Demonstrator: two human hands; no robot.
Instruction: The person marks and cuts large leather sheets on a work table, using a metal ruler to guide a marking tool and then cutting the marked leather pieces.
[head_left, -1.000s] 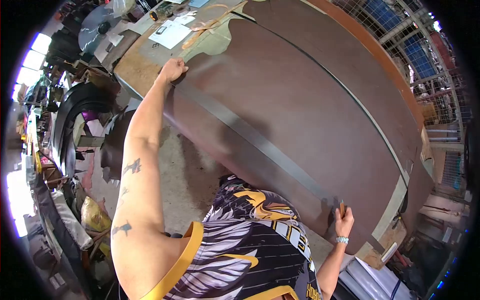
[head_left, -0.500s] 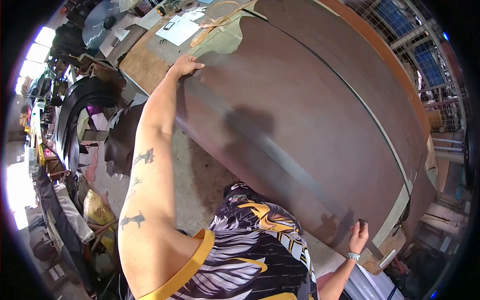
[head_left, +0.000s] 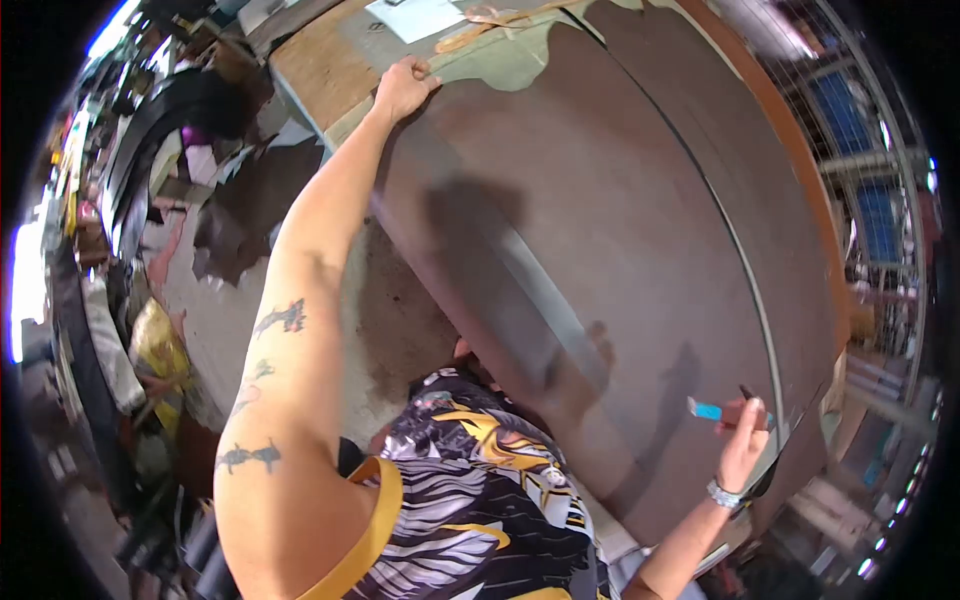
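Observation:
Brown leather (head_left: 640, 230) lies spread over the table, with a long grey strip like a straightedge (head_left: 540, 285) running diagonally on it. My left hand (head_left: 405, 88) is at the leather's upper left edge, near the strip's far end. Its fingers are closed, and what they hold is hidden. Above the leather at the lower right, my right hand (head_left: 742, 445) is closed around a blue tool (head_left: 706, 411) whose pale tip points left. A thin dark piece also sticks out above these fingers. The hand's shadow falls on the leather.
Paper (head_left: 415, 18) and a light brown strip (head_left: 465, 40) lie at the table's far end. A dark narrow strip (head_left: 725, 215) curves across the leather. Wire racks (head_left: 870, 170) stand on the right. Dark leather scraps (head_left: 245, 215) and clutter are on the left.
My right hand has moved up, off the lower end of the grey strip, and the blue tool now shows in it. The view has shifted; my left hand remains by the leather's upper left edge.

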